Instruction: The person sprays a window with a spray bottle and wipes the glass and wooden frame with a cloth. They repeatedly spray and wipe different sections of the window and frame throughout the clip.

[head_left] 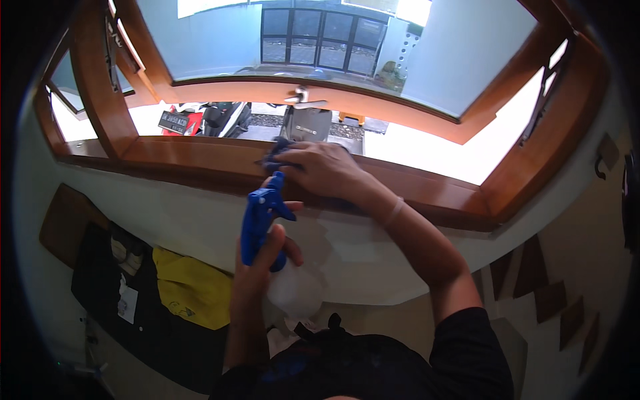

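My left hand [267, 250] is wrapped round the neck of a spray bottle with a blue trigger head [255, 223] and a whitish, see-through body [297, 292]. The nozzle points up and away, toward the window. Just beyond it, my right hand [323, 170] presses a dark blue-grey cloth [277, 155] against the brown wooden window sill [200, 157]. Part of the cloth is hidden under my fingers. Above the sill, the wood-framed window pane [333, 40] is tilted outward, with a metal handle [303, 98] on its lower rail.
A side window [67, 87] also stands ajar at the left. Below the sill, a dark surface [180, 353] at the left bears a yellow cloth [190, 287] and a white paper [128, 301]. A hook [602, 167] is on the right wall. Outside are parked motorbikes [220, 120] and a gate [323, 40].
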Tool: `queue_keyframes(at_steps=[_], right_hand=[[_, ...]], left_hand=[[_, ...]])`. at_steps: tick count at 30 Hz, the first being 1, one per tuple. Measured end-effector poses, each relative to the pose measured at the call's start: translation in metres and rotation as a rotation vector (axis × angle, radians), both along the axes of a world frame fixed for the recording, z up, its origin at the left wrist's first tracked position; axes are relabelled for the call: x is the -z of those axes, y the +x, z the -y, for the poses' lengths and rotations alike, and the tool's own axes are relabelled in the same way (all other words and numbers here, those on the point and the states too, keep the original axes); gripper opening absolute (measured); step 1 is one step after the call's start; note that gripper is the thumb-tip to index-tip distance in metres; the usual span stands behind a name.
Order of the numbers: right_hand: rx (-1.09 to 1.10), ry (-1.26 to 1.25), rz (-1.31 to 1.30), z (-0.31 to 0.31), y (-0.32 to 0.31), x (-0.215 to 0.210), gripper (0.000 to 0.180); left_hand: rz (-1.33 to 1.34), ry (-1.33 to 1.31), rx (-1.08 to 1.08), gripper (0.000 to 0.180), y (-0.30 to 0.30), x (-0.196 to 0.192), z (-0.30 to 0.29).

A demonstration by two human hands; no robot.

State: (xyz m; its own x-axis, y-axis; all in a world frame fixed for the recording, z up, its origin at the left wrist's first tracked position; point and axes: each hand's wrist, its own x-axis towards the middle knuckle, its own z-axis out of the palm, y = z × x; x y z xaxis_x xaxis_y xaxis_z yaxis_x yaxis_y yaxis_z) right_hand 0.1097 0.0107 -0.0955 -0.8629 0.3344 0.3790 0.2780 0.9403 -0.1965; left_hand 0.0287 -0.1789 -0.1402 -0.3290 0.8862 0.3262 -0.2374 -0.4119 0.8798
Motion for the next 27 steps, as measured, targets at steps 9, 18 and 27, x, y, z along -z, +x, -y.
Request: queue_keyframes(at_steps=[9,18,27], right_hand=[[0.360,-0.046,-0.016,-0.028,0.271,-0.009,0.033],[0.290,0.123,0.018,-0.005,0.247,-0.002,0.028],[-0.152,0.142,0.080,0.011,-0.009,-0.005,0.038]], left_hand=[[0.001,-0.021,0.350,0.066,0.107,0.006,-0.038],[0.075,-0.016,0.272,0.060,0.080,0.001,-0.025],[0.099,0.073,-0.124,0.063,-0.050,0.004,0.008]])
